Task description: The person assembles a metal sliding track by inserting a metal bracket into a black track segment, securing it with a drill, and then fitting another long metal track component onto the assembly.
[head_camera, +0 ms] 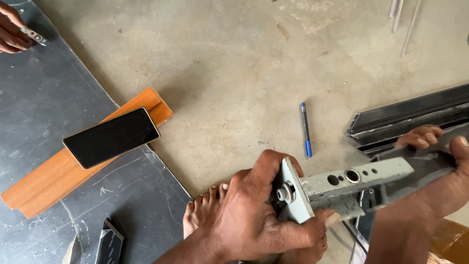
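Your left hand (254, 215) comes in from the bottom edge, back of hand up, fingers curled tight in a grip, thumb stretched out to the right along the underside. Your right hand (439, 166) enters from the lower right, forearm angled up, fingers wrapped over the top, thumb at the far right edge. Hands are well apart. Your bare foot (202, 210) sits just left of the left wrist, toes up.

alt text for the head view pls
Two bare hands hold a grey metal bracket over a concrete floor: left hand at its end plate, right hand further along. A phone lies on an orange wood strip, a blue pen nearby.
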